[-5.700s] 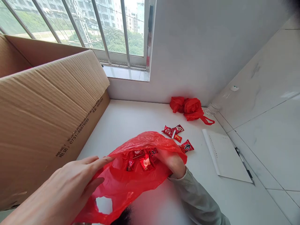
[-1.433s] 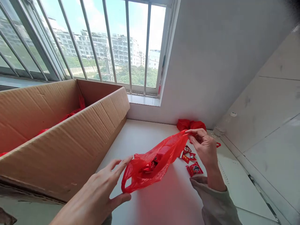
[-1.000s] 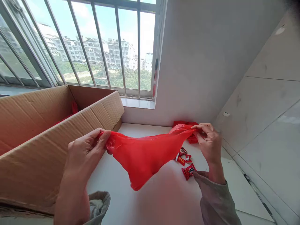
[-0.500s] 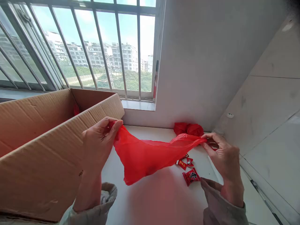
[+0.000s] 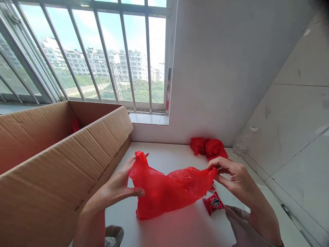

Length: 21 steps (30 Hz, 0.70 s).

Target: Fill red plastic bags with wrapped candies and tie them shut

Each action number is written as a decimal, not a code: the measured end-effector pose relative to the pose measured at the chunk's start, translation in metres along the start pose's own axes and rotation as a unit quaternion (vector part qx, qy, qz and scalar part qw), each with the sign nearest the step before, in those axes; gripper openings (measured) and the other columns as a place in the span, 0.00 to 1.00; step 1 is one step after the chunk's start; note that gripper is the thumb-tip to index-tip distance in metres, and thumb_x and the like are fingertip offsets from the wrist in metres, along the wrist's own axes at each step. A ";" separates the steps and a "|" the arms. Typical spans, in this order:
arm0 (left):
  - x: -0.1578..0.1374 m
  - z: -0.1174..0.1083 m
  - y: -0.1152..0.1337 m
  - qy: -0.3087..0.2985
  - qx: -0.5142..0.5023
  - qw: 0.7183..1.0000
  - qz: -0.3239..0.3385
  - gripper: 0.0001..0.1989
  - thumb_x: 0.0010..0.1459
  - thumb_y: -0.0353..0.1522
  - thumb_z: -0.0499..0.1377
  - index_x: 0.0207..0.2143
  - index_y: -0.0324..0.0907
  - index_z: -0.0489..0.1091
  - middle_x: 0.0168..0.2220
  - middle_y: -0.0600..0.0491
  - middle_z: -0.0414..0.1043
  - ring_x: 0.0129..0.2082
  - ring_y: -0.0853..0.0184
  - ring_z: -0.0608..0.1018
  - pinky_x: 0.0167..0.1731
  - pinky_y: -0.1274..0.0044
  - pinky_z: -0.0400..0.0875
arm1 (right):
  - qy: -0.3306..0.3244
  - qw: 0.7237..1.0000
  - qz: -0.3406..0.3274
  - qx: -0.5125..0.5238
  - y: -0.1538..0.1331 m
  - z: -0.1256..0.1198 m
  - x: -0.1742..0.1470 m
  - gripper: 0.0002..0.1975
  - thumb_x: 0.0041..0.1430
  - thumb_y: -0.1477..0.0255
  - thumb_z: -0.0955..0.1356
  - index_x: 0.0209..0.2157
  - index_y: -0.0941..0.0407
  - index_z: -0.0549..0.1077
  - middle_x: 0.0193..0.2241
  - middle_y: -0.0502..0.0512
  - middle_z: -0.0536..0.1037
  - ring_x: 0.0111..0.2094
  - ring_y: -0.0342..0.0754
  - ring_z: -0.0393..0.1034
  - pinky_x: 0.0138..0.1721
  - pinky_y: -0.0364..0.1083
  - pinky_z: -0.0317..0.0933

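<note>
A thin red plastic bag (image 5: 164,192) spans the space between my two hands above the white tabletop. My right hand (image 5: 233,175) pinches its twisted right end between thumb and fingers. At the other end, my left hand (image 5: 115,188) is spread, the thumb stretched across the front of the bag and the fingers partly hidden behind it. The bag's left corner stands up against those fingers. Below the right end lies a small red snack packet (image 5: 214,203) with black lettering, close to my right sleeve. Other small red wrappers are mostly covered by the bag.
An open cardboard box (image 5: 102,151) takes up the left side, with something red inside. Crumpled red plastic bags (image 5: 208,146) lie against the back wall. A clear bottle (image 5: 241,144) with a white cap stands in the back right corner. Behind the box is a barred window (image 5: 123,68).
My left hand has loosened from a pinch to spread fingers. Both hands and the bag are lower in view, the bag is slacker, and the hands are a little closer together.
</note>
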<state>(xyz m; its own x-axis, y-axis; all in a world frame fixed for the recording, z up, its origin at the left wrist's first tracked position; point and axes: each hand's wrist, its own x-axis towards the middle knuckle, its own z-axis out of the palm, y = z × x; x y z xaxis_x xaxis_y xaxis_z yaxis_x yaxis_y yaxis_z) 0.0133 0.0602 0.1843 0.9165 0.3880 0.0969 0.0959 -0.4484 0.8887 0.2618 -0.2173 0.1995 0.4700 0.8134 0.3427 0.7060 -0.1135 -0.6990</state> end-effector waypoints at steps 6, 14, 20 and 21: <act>0.027 0.051 0.031 0.023 -0.211 0.976 -0.041 0.23 0.63 0.53 0.51 0.35 0.44 0.73 0.50 0.45 0.74 0.57 0.54 0.70 0.52 0.67 0.71 | 0.100 0.983 -0.015 0.156 -0.003 0.027 0.013 0.05 0.57 0.77 0.69 0.34 0.53 0.74 0.30 0.47 0.75 0.29 0.41 0.69 0.30 0.39 0.65; 0.025 0.098 0.032 0.108 -0.226 0.967 -0.052 0.16 0.58 0.46 0.62 0.38 0.46 0.62 0.26 0.59 0.65 0.23 0.71 0.70 0.23 0.84 0.68 | 0.104 0.963 -0.121 0.216 -0.058 0.071 0.014 0.13 0.56 0.84 0.66 0.36 0.51 0.74 0.33 0.45 0.76 0.34 0.39 0.70 0.35 0.36 0.65; -0.003 0.081 0.019 -0.047 0.148 0.984 0.092 0.47 0.61 0.38 0.57 0.67 0.60 0.21 0.64 0.47 0.60 0.53 0.57 0.76 0.46 0.73 0.78 | 0.082 0.966 -0.199 0.145 -0.070 0.074 0.009 0.14 0.61 0.84 0.63 0.42 0.54 0.72 0.38 0.50 0.77 0.39 0.42 0.71 0.42 0.40 0.65; -0.005 0.078 0.018 -0.068 0.161 0.978 0.110 0.50 0.60 0.38 0.58 0.66 0.61 0.20 0.66 0.48 0.57 0.58 0.55 0.72 0.49 0.71 0.76 | 0.086 0.966 -0.204 0.133 -0.071 0.074 0.008 0.14 0.62 0.83 0.63 0.43 0.54 0.72 0.39 0.51 0.77 0.40 0.42 0.71 0.43 0.40 0.65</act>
<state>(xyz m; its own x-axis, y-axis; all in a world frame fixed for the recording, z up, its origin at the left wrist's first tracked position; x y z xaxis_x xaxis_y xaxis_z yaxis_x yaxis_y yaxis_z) 0.0408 -0.0122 0.1648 0.9698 0.1521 0.1907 -0.0132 -0.7480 0.6636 0.1763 -0.1604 0.2049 0.2792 0.6502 0.7066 0.7000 0.3658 -0.6133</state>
